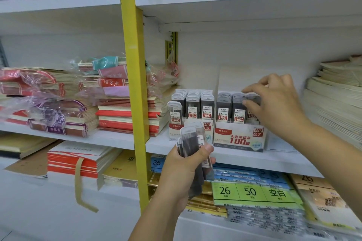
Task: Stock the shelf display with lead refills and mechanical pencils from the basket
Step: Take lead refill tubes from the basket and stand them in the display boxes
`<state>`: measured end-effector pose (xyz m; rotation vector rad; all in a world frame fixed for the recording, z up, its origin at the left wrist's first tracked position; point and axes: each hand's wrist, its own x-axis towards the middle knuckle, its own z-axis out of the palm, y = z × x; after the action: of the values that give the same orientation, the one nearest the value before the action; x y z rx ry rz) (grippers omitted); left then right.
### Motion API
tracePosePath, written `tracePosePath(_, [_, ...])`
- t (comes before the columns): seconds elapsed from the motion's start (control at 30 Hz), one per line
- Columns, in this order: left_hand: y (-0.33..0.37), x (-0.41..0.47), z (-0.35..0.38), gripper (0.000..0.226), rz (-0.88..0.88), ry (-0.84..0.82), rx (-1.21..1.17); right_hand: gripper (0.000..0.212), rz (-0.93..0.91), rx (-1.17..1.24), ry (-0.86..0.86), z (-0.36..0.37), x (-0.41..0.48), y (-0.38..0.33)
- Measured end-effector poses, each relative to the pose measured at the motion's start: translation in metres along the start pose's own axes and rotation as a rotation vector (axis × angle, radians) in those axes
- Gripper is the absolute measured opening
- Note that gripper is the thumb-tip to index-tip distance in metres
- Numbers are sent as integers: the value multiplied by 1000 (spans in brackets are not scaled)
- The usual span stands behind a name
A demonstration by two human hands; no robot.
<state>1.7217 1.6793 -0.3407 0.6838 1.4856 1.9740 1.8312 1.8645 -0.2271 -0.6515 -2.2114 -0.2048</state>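
While 0.5 box [174, 129] and 0.7 box [239, 137] look near full, left hand [182, 170] grips spare refills [191, 143]; right hand [274, 107] pinches a refill [253, 97] at 0.7 box. Pencils, basket: not visible.

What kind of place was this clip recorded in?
Likely a stationery shop: white shelves stacked with bundled notebooks, branded display boxes of lead refills, labelled paper packs below.

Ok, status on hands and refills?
Left hand grips lead refill bundle. Right hand pinches one refill in 0.7 box, right column. Nothing blocking.
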Motion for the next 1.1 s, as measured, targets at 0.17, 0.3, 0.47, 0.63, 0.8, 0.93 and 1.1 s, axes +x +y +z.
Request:
tracePosePath(0.17, [6,-8,5,51,34,-58,21,21,-10,663,-289,-9,-51,-48])
tracePosePath(0.3, [6,-16,10,35,28,-102,45,10,161,969,-309,2,-72,-52])
tracePosePath(0.47, [4,-17,5,40,-19,-130,-3,12,281,1173,-334,7,-74,-45])
tracePosePath(0.63, [2,-15,7,37,-41,-143,-51,30,198,1141,-306,4,-76,-43])
tracePosePath(0.8, [-4,-13,7,56,-59,-91,-99,29,203,1120,-6,-20,-59,-24])
tracePosePath(0.93, [0,-6,4,27,-41,2,-94,29,157,1071,45,-32,-28,-10])
tracePosePath(1.1, [2,0,-10,26,-17,77,-41,28,-2,875,-37,-20,0,-39])
